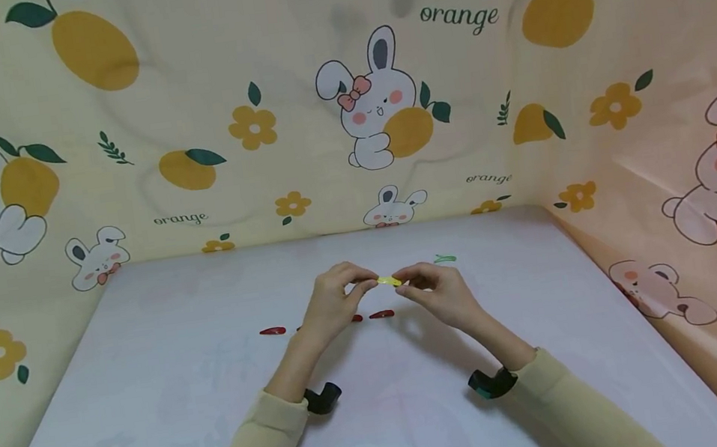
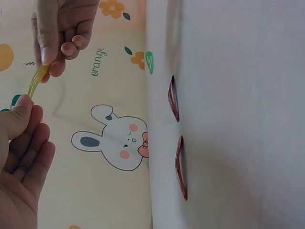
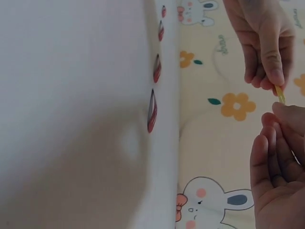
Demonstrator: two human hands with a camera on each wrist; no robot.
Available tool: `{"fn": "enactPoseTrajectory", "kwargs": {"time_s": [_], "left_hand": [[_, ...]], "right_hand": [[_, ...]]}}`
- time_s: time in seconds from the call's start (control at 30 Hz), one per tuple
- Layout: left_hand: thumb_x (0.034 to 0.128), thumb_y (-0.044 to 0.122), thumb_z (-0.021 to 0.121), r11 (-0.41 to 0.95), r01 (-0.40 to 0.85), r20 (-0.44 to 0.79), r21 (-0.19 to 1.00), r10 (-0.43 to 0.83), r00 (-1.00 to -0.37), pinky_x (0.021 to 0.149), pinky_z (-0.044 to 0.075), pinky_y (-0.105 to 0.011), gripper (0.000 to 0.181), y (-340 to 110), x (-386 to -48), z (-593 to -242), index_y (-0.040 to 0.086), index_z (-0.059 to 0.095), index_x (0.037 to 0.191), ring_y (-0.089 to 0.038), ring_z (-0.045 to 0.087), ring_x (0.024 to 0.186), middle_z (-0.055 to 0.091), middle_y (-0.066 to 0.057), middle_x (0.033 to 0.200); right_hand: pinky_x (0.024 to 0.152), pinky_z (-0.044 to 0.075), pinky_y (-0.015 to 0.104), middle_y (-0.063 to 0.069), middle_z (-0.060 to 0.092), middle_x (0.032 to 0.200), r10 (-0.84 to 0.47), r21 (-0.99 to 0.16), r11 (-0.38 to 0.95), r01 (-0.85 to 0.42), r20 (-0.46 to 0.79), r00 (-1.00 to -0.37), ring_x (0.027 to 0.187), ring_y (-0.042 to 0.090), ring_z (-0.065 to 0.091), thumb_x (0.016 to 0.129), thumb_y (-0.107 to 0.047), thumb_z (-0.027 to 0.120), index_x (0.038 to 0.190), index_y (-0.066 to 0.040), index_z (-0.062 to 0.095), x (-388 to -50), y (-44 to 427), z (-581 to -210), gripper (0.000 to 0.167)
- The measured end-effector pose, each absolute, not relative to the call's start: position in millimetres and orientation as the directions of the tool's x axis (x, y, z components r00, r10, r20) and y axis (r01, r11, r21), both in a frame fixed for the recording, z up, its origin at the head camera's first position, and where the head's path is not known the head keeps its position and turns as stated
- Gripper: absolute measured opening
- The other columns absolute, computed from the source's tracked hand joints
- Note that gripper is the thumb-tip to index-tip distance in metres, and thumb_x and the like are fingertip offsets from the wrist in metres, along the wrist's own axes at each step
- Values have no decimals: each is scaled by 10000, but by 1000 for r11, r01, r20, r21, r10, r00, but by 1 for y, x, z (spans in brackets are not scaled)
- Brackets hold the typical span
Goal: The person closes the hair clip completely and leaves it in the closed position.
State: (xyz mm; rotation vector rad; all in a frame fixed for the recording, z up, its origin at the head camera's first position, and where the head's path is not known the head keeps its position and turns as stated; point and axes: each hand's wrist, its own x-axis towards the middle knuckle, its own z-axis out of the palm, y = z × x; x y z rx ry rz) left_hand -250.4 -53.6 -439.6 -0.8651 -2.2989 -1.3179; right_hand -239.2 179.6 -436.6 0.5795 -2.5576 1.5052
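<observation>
Above the table, both hands pinch a small yellow snap hair clip (image 1: 389,281) between thumbs and fingertips. My left hand (image 1: 331,302) has one end and my right hand (image 1: 442,293) the other. In the left wrist view the yellow clip (image 2: 38,80) looks slightly curved, its ends hidden under the thumbs. Red snap hair clips lie in a row on the table below the hands, among them one at the right end (image 1: 382,314) and one at the left end (image 1: 272,331). My left hand and wrist partly cover the row's middle in the head view.
A green hair clip (image 1: 445,258) lies farther back on the white tabletop (image 1: 184,397), behind the right hand. A cloth printed with rabbits and oranges (image 1: 204,85) hangs at the back and sides. Each wrist carries a black camera mount (image 1: 492,383).
</observation>
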Motion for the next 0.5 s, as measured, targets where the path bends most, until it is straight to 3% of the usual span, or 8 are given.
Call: {"fn": "enactPoseTrajectory", "kwargs": {"time_s": [0.5], "left_hand": [[932,78,786,422,655,548,627,359,-756,824,593,-327,85,-28,-252,-441,54,788,1013,-183,711,920,758,-39,958]], "right_hand": [[683,554,246,62,766,1014,-262,-750,519,-410,317,-911,840,186,725,925,-109,800,1118,-77,780,-244,201,-436,196]]}}
